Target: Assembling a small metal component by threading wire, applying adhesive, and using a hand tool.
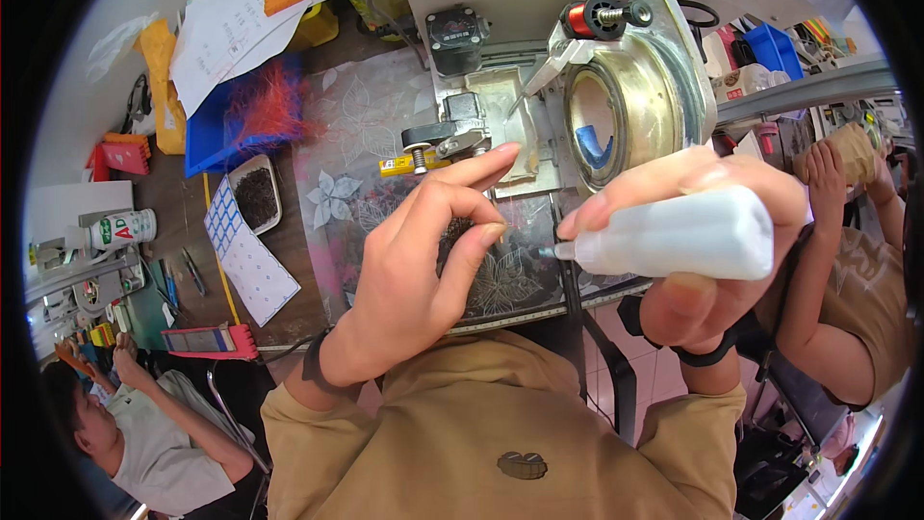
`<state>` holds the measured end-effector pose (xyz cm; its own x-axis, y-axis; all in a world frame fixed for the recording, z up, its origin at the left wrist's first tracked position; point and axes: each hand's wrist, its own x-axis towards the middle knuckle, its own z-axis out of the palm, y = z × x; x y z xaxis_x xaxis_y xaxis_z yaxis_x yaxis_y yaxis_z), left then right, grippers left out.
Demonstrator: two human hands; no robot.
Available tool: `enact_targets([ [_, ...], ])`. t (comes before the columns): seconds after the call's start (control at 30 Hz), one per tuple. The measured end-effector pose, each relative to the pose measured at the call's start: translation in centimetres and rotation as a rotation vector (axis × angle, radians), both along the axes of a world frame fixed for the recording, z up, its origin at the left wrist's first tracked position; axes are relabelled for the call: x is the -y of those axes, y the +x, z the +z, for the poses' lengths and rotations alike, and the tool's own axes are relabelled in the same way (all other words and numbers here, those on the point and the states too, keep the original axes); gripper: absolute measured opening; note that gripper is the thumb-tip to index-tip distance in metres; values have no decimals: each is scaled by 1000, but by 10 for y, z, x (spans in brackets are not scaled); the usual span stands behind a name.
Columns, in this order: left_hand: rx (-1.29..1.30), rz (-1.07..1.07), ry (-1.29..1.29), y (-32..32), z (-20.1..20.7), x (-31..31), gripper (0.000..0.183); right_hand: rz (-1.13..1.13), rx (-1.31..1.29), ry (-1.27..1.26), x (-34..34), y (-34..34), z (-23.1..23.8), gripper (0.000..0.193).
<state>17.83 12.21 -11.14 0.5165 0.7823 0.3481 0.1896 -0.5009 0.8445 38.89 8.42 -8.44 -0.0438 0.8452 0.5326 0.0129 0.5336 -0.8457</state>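
My right hand (pixel 707 221) is closed around a white squeeze bottle (pixel 674 234), which lies nearly level with its narrow tip pointing left. To the left of that tip, my left hand (pixel 423 241) has its thumb and index finger pinched together, the other fingers stretched out toward the machine. Something tiny shows at the pinch, too small to name. The bottle tip and the left fingertips are apart. Just beyond both hands stands a bench machine with a large brass-coloured ring (pixel 616 101) and a small roller assembly (pixel 448 130). Dark little pieces are partly hidden behind my left fingers.
A blue tray (pixel 214 140) with red fibres (pixel 269 106) and a white dish of dark bits (pixel 255 195) sit at left, near papers (pixel 226 39) and tweezers (pixel 193 270). A red spool (pixel 585 19) tops the machine. Other people work at left and right.
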Motion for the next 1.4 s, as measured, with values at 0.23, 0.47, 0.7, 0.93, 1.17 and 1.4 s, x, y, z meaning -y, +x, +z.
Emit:
enact_targets([
  [0.23,216,-114,-357,-1,-1,-2,8,-4,249,-286,27,-13,-5,47],
  [0.47,353,-105,-515,7,2,-2,11,156,7,-731,48,-40,-37,40],
  [0.7,467,-39,-657,12,2,-4,12,275,-331,-824,29,-62,-50,28],
  [0.93,393,-57,-722,7,5,-8,13,308,-404,-869,28,-65,-49,27],
  [1.17,380,-64,-702,4,4,-8,11,-69,461,-575,63,9,-37,15],
  [1.4,393,-60,-688,8,3,-6,10,-694,1245,-453,75,146,-51,16],
])
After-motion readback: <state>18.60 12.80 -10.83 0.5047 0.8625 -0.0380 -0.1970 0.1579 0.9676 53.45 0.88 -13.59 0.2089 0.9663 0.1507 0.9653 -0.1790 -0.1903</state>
